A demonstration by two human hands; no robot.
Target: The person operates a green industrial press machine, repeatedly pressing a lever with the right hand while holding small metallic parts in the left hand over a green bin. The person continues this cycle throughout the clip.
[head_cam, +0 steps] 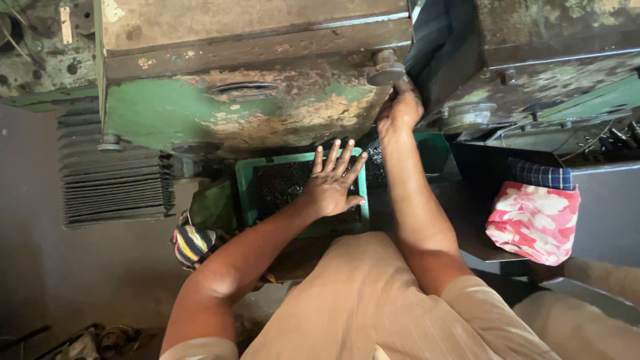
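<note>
Both hands work: left hand (pixel 331 181) fingers spread flat over the green plastic tray (pixel 244 187) of loose dark metal bits, right hand (pixel 399 110) clenched around the worn machine's stiff round metal knob (pixel 387 69).

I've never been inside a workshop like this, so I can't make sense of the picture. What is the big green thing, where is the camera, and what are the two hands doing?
The camera sits on the person's head and looks straight down, so you see their own arms and lap from above. The big green thing is an old metal machine with worn, flaking paint. Below it stands a green plastic crate filled with small dark pieces, too small to tell what kind. The left hand lies spread, fingers open, over the crate's contents and holds nothing. The right hand reaches up and grips something just under a round metal knob at the machine's corner; what exactly it grips is hidden. To the right lies a pink flowered cloth, and to the left of the person's knee a striped cloth.
</note>
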